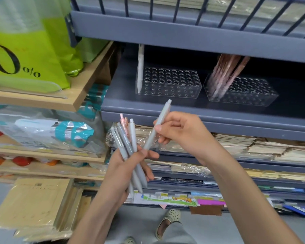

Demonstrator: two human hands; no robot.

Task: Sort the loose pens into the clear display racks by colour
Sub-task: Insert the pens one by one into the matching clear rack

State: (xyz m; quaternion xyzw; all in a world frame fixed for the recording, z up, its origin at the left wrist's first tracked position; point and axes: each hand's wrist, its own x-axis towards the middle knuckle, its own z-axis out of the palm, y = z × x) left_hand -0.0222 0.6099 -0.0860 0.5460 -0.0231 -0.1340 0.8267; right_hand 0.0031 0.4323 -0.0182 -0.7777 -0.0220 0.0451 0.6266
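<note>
From the head view, your right grip (181, 132) pinches a single grey pen (157, 125) between thumb and fingertips around mid-barrel. The pen is tilted, with its clicker end up toward the shelf (201, 107) and its tip down toward your other hand. Your left grip (130, 166) is wrapped around a bundle of loose pens (128, 145), mostly grey or pale, with one pink pen (123, 122) showing at the back; their tips poke out below your palm. Two clear racks sit on the grey shelf just above your hands. The left rack (165, 93) holds one pale pen (140, 67) standing in its near-left corner hole, and the rest of its holes look unfilled. The right rack (250, 100), well apart from it, holds a cluster of pink pens (225, 74) leaning in its left end. These pens will likely feel light and stiff, with smooth matte barrels that can slip or roll in a loose hold, so I'd keep the pinch near the middle or slightly toward the clicker, leaving the tip end free to find a hole. The grey pen probably belongs in the left rack with the pale one, though blur makes it hard to be sure of an exact colour match. The racks look light and could slide if a pen is pushed in at an angle, so lower it upright.
</note>
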